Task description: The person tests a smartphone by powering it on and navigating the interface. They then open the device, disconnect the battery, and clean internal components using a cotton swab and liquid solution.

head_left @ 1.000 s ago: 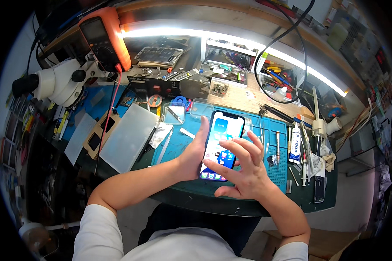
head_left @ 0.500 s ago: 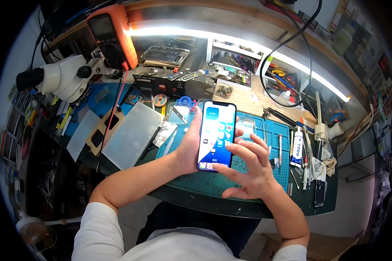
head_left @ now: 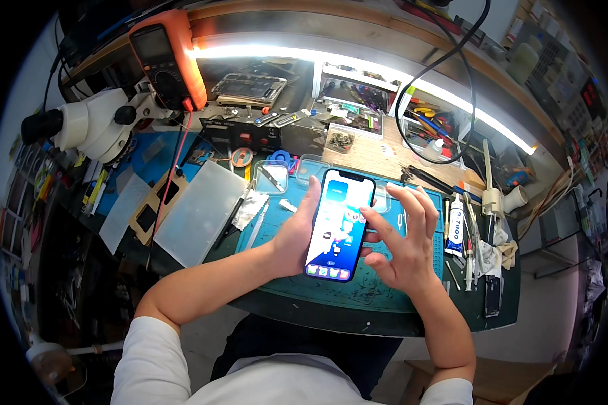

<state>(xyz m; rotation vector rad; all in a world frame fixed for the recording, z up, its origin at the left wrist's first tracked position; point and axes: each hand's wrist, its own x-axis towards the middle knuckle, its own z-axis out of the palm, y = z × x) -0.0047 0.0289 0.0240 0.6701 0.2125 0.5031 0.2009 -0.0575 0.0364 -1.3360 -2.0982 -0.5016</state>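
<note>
My left hand (head_left: pixel 294 236) is closed around a smartphone (head_left: pixel 339 226) with a lit blue screen of icons, held upright over the blue work mat (head_left: pixel 365 293). My right hand (head_left: pixel 405 243) hovers at the phone's right side, fingers apart and bent, with the index fingertip at or just over the screen's right edge; whether it touches I cannot tell. Small clear trays (head_left: pixel 270 177) lie beyond the phone. A white glue tube (head_left: pixel 454 226) lies to the right of my right hand, and a translucent plastic sheet (head_left: pixel 199 216) to the left of my left hand.
A white microscope (head_left: pixel 81 128) stands at the left, an orange multimeter (head_left: pixel 165 64) behind it. Bins of tools (head_left: pixel 429 125) line the back under a light strip. A black cable (head_left: pixel 473 81) hangs above. Several tools, a syringe (head_left: pixel 469 273) and a dark phone part (head_left: pixel 492 297) lie at the right.
My right hand has moved up from the lower part of the screen to its upper right. The screen's icons have shifted. The phone has shifted slightly in my left hand's grasp.
</note>
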